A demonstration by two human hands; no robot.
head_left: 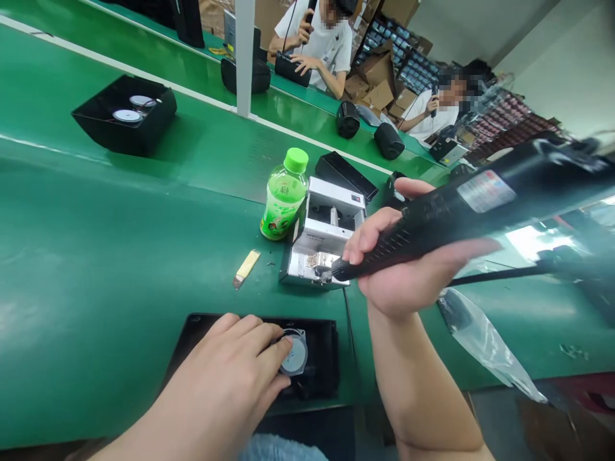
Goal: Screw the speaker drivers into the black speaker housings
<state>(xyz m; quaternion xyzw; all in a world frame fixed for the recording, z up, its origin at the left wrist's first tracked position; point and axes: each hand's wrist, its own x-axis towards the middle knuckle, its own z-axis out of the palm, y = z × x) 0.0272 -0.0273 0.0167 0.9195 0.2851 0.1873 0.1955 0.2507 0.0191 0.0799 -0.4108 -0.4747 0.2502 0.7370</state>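
Observation:
My right hand (401,256) is closed round a black electric screwdriver (480,205), whose tip points down-left at the tray of a small grey screw feeder box (327,234). My left hand (230,378) rests on a black speaker housing (317,365) at the near edge of the green belt, its fingers pressing on a round silver speaker driver (295,354) set in it.
A green drink bottle (283,195) stands left of the feeder. A small yellow strip (246,267) lies on the green belt (96,256). Another black housing (125,114) with two drivers sits far left. A clear plastic bag (485,342) lies right. Two people work across the line.

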